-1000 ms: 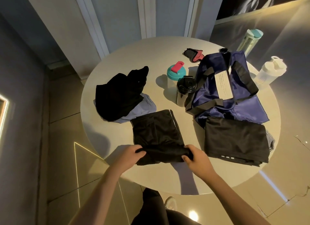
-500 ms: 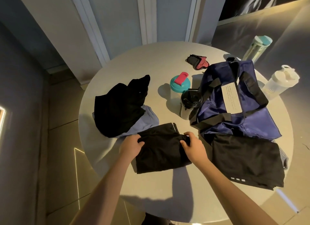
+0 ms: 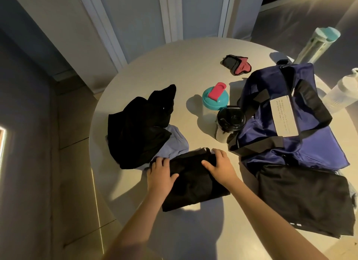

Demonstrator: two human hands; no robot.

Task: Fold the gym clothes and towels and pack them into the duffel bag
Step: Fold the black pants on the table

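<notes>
i read step as folding: left hand (image 3: 160, 175) and right hand (image 3: 220, 166) press flat on black garment (image 3: 193, 186), fingers (image 3: 218, 154) straight, gripping nothing, garment near tabletop (image 3: 174, 69) front edge. next (my guess): pick up bundle, carry right into duffel bag (image 3: 286, 143).

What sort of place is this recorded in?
Likely a gym lounge or changing area, though a home is possible: a round table holding a shaker bottle, a duffel bag and gym clothes, over a tiled floor.
</notes>
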